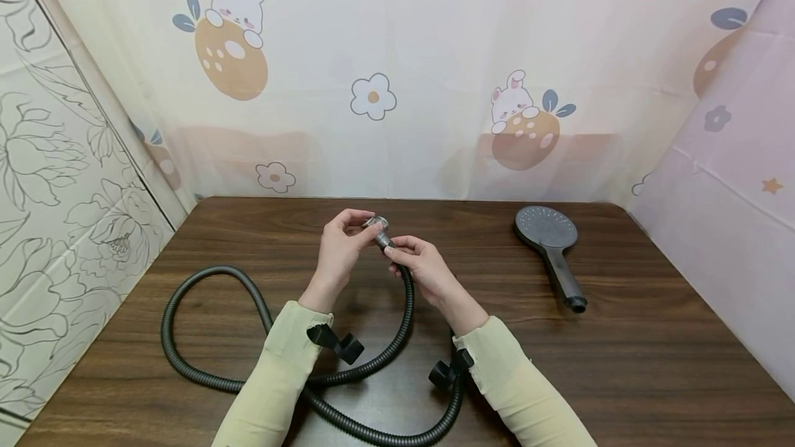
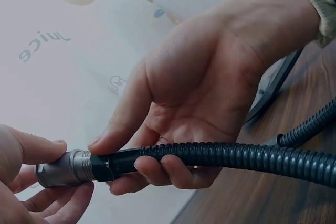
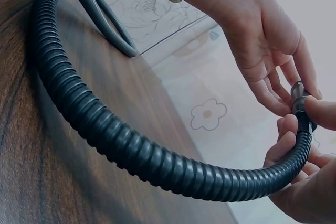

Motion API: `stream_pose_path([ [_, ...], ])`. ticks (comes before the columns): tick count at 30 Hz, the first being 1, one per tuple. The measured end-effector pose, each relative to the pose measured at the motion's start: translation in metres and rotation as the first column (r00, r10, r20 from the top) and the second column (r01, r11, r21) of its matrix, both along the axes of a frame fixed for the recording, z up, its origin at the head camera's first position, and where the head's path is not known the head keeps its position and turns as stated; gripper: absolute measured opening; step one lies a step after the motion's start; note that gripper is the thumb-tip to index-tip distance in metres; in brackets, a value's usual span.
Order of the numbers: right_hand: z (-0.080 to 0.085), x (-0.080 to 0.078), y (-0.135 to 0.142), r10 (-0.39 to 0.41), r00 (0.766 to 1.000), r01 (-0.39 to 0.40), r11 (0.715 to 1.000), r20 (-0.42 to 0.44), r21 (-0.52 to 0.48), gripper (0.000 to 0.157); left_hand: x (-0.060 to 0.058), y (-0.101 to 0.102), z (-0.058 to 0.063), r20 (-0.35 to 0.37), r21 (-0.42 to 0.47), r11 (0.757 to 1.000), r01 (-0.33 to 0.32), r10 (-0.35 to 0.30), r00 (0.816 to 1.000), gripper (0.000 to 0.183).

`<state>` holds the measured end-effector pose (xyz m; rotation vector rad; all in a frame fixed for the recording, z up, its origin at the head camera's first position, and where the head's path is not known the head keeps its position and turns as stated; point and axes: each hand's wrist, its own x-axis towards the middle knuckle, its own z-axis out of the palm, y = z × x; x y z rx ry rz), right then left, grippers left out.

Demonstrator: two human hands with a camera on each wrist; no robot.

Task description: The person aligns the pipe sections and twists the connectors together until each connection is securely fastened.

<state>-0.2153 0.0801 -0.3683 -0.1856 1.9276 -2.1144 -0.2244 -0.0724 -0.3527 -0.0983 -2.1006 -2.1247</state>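
Above the middle of the table, my left hand (image 1: 343, 247) pinches a silver-grey metal fitting (image 2: 59, 169) between thumb and fingers. My right hand (image 1: 428, 271) grips the end of a black corrugated shower hose (image 2: 231, 156), its thumb at the black nut (image 2: 102, 167). A short band of thread (image 2: 84, 166) shows between fitting and nut in the left wrist view, the two being in line. From the hands the hose bends down in the right wrist view (image 3: 142, 153) to the table. A grey handheld shower head (image 1: 546, 230) lies apart, right of both hands.
The hose forms a wide loop (image 1: 168, 323) on the brown wooden table (image 1: 652, 350) at the left, crosses itself near the left forearm and runs under the right one. A patterned curtain (image 1: 428, 33) hangs behind the table, with a flowered panel (image 1: 56, 178) on the left.
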Motion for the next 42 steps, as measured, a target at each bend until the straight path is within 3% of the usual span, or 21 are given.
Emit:
stream_pose_path([
  [5, -0.0002, 0.0003, -0.0001, 0.006, 1.0, -0.006, 1.0, -0.014, 0.023, 0.025, 0.0004, 0.0007, 0.0, -0.036, -0.105, 0.994, -0.039, 0.036, 0.999, 0.022],
  [10, 0.0, 0.001, 0.0, 0.036, 0.999, -0.034, 0.998, -0.031, 0.048, 0.026, -0.0005, 0.0012, -0.0007, -0.048, -0.155, 0.987, -0.05, 0.043, 0.998, 0.025],
  [28, -0.001, -0.0007, 0.0026, 0.08, 0.997, -0.08, 0.995, 0.003, 0.059, 0.03, -0.001, 0.0004, -0.0035, -0.084, -0.127, 0.991, -0.05, 0.04, 0.996, 0.022],
  [42, -0.0041, -0.0012, 0.0015, 0.103, 0.994, -0.104, 0.992, 0.029, 0.064, 0.031, 0.0009, -0.0009, 0.0, -0.022, -0.106, 0.994, -0.033, 0.031, 0.999, 0.029],
])
